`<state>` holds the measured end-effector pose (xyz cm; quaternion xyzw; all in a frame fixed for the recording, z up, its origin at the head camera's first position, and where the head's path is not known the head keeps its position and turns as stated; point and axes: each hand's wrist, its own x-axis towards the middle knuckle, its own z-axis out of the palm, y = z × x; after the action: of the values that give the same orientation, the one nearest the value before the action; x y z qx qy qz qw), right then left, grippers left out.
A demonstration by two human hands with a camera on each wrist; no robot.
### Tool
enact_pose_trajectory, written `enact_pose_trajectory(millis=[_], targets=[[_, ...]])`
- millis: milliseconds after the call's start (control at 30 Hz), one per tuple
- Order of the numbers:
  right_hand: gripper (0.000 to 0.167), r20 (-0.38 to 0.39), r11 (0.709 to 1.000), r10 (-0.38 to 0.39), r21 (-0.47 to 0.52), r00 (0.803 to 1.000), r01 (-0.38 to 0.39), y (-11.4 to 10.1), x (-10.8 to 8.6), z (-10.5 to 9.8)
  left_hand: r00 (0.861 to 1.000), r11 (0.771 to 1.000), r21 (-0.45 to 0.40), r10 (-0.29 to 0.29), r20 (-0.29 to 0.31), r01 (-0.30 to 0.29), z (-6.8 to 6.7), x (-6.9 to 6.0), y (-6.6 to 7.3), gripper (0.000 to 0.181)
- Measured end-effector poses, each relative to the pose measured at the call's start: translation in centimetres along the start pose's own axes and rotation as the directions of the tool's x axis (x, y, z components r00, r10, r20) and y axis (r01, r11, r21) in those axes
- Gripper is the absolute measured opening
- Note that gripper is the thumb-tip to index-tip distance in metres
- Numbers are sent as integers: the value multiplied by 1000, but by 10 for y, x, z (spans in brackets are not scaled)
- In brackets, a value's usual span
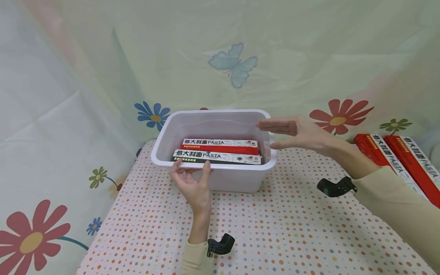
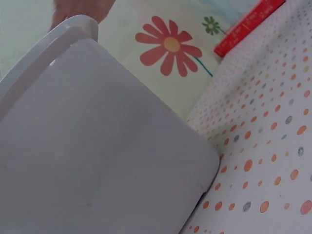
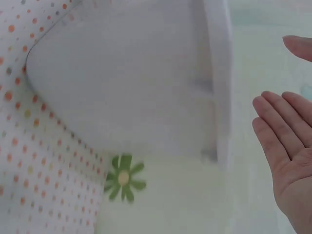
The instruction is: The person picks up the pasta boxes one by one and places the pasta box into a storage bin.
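Note:
A white plastic bin [image 1: 237, 177] stands on the dotted cloth with pasta boxes lying inside, a red one [image 1: 220, 148] behind a dark green one [image 1: 216, 156]. My left hand [image 1: 194, 187] holds the bin's front rim, thumb and fingertips at its edge; the left wrist view shows the bin's wall [image 2: 107, 136] but not that hand. Beside the right end of the bin is my right hand [image 1: 299, 133], fingers straight and thumb apart, holding nothing. In the right wrist view a gap separates this hand [image 3: 292, 141] from the bin's rim [image 3: 222, 87].
Two more red-and-white pasta boxes, one [image 1: 388, 160] left of the other [image 1: 416, 164], lie at the right side of the table [image 1: 275, 229]. A curtain [image 1: 292, 68] printed with flowers and a butterfly hangs behind the bin and along the left.

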<state>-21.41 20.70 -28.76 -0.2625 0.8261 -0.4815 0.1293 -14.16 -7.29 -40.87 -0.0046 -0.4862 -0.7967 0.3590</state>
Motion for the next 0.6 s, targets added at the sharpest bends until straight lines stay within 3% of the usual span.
enact_pose_trajectory(millis=[200,300,433,600], targets=[[68,-158,990,13,-139,987,-35,18,-63,-35,1000,1000,7,-2,-2,2,-1,-1,0,74],[67,-243,972,93,-189,966,-141,37,-97,-53,1000,1000,12,-5,1,5,-1,-1,-1,73],[70,-305,962,178,-146,936,-231,70,-139,-71,1000,1000,11,0,10,0,-1,-1,-2,73],[82,-339,928,267,-162,902,-336,119,-182,-96,1000,1000,10,2,12,-2,-2,-2,-1,73]])
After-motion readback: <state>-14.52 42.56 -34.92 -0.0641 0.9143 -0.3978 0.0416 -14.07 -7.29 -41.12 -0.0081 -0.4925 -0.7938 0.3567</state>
